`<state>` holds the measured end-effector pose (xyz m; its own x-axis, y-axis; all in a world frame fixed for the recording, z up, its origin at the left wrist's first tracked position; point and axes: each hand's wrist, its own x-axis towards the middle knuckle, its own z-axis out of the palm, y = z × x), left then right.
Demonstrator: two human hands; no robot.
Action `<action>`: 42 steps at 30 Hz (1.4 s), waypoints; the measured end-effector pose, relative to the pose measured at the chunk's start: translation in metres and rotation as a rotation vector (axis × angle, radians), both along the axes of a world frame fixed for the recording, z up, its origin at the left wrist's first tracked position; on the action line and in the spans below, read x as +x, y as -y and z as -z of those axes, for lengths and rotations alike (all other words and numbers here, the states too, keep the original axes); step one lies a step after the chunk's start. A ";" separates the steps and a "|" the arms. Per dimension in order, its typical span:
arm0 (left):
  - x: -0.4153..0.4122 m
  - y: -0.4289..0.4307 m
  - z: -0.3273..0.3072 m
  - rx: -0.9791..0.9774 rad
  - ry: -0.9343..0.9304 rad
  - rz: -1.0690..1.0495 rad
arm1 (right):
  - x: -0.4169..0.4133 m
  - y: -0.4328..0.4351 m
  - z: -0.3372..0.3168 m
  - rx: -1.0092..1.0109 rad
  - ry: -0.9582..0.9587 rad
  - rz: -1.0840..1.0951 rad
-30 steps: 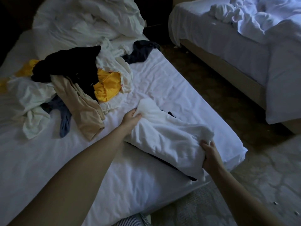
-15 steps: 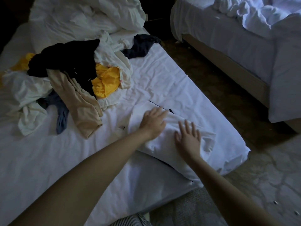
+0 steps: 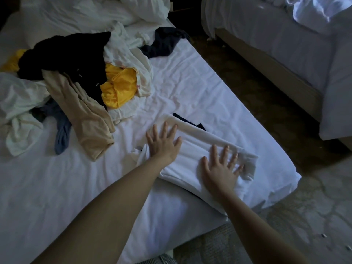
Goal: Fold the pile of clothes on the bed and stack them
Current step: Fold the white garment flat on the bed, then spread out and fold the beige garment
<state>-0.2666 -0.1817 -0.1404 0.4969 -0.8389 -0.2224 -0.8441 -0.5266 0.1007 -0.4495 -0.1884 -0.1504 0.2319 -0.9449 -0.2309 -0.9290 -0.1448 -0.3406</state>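
We rest the left hand (image 3: 162, 142) and right hand (image 3: 219, 168) flat on the folded white garment (image 3: 192, 157), fingers spread and gripping nothing, likely to set its creases over the dark garment (image 3: 187, 120) beneath it, with the unfolded pile (image 3: 76, 82) on the bed (image 3: 209, 88) beyond its left end

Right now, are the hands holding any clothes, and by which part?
Nothing is gripped. The left hand and right hand both press flat, fingers spread, on top of the folded white garment, one toward each end.
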 end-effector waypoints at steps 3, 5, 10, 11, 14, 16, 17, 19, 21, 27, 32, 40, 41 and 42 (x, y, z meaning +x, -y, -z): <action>0.011 -0.006 -0.008 0.098 -0.050 0.099 | 0.003 0.001 -0.008 0.014 -0.016 -0.038; 0.021 -0.013 -0.015 0.134 -0.155 0.153 | 0.011 0.000 -0.012 -0.028 -0.059 -0.069; 0.052 -0.044 -0.035 -0.094 -0.324 0.110 | 0.067 -0.023 -0.033 -0.147 0.006 -0.397; 0.060 -0.054 -0.038 -0.135 -0.297 0.094 | 0.081 -0.029 -0.038 -0.138 0.033 -0.485; 0.093 -0.083 -0.040 -0.170 -0.268 -0.008 | 0.120 -0.043 -0.047 -0.146 0.109 -0.632; 0.118 -0.098 -0.038 -0.184 -0.292 -0.094 | 0.140 -0.050 -0.048 -0.165 0.169 -0.662; 0.130 -0.105 -0.037 -0.212 -0.325 -0.149 | 0.150 -0.052 -0.047 -0.154 0.170 -0.677; 0.154 -0.115 -0.032 -0.272 -0.312 -0.256 | 0.167 -0.055 -0.043 -0.111 0.112 -0.699; 0.172 -0.124 -0.025 -0.176 -0.216 -0.302 | 0.180 -0.059 -0.038 -0.078 0.080 -0.699; 0.193 -0.133 0.005 -0.154 -0.140 -0.183 | 0.185 -0.069 -0.006 -0.275 0.131 -0.678; 0.186 -0.145 0.004 -0.271 -0.127 -0.142 | 0.186 -0.076 0.007 -0.486 0.084 -0.662; 0.127 -0.220 0.000 -0.335 -0.554 -0.046 | 0.185 -0.129 -0.012 0.172 0.470 -0.731; 0.115 -0.230 -0.001 -0.350 -0.609 -0.057 | 0.183 -0.142 -0.020 0.344 0.611 -0.692; 0.105 -0.239 -0.004 -0.378 -0.655 -0.074 | 0.180 -0.153 -0.026 0.461 0.708 -0.667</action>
<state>-0.1621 0.0570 -0.1368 0.4206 -0.8860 -0.1952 -0.5131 -0.4098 0.7542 -0.2696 -0.0355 -0.1240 0.8892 -0.4347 -0.1428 -0.2798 -0.2696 -0.9214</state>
